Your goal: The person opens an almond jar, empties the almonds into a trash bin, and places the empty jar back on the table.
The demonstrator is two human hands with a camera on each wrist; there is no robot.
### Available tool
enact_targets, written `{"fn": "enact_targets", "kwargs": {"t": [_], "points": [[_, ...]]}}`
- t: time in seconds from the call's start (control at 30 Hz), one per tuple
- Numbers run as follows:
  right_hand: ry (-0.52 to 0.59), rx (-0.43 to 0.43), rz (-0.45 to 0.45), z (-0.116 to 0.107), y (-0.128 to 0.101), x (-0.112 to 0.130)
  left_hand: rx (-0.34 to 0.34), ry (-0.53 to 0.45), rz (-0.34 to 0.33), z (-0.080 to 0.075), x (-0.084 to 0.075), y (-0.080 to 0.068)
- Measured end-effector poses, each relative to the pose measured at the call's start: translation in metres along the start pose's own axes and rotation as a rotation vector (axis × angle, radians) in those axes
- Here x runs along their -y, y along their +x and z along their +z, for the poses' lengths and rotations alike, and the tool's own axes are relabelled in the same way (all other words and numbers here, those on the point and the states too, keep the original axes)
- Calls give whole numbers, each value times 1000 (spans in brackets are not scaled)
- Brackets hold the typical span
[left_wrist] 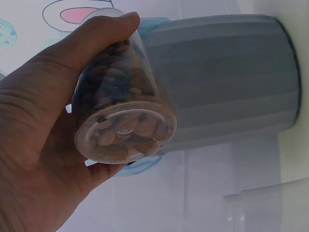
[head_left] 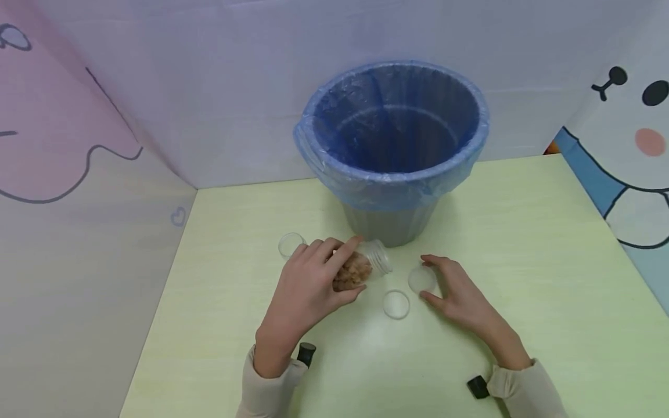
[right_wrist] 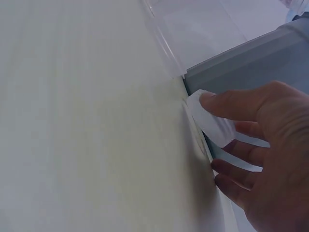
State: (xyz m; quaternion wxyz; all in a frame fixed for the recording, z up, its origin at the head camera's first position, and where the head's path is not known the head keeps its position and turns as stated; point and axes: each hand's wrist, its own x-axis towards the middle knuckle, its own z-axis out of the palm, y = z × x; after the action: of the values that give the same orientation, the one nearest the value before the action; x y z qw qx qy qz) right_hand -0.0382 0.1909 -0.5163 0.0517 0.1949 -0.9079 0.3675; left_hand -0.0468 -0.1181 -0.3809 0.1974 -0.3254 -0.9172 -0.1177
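Observation:
My left hand [head_left: 308,278] grips a clear plastic jar [head_left: 377,255], tipped on its side with its threaded, uncovered mouth to the right. Brown nuts [left_wrist: 128,133], almond-like in shape, show through the jar's base and wall in the left wrist view. To the right, the thumb and fingers of my right hand [head_left: 460,293] hold a round whitish lid [head_left: 422,280] by its edge. In the right wrist view that lid [right_wrist: 211,121] stands tilted close over the tabletop, the thumb on its upper end. Between the two hands lies a clear round rim [head_left: 396,305].
Behind the hands stands a grey bin [head_left: 389,223] lined with a blue bag [head_left: 392,188]. Another clear round rim [head_left: 291,245] shows left of the jar, partly behind my left hand. A see-through container [left_wrist: 263,208] appears low in the left wrist view. Printed cloth walls enclose the pale table [head_left: 522,232].

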Motion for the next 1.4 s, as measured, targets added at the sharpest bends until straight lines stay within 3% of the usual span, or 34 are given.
{"fn": "enact_targets", "kwargs": {"t": [0.43, 0.73, 0.93, 1.13, 1.4], "points": [[-80, 84, 19, 0, -1, -2, -82, 32, 13, -44, 8, 7], [-16, 134, -5, -21, 0, -2, -121, 62, 9, -66, 12, 21], [75, 139, 35, -58, 12, 7, -157, 60, -1, -82, 16, 31], [122, 64, 9, -108, 34, 19, -215, 42, -26, -97, 27, 43], [111, -25, 153, -169, 64, 44, -237, 76, -47, -108, 47, 59]]}}
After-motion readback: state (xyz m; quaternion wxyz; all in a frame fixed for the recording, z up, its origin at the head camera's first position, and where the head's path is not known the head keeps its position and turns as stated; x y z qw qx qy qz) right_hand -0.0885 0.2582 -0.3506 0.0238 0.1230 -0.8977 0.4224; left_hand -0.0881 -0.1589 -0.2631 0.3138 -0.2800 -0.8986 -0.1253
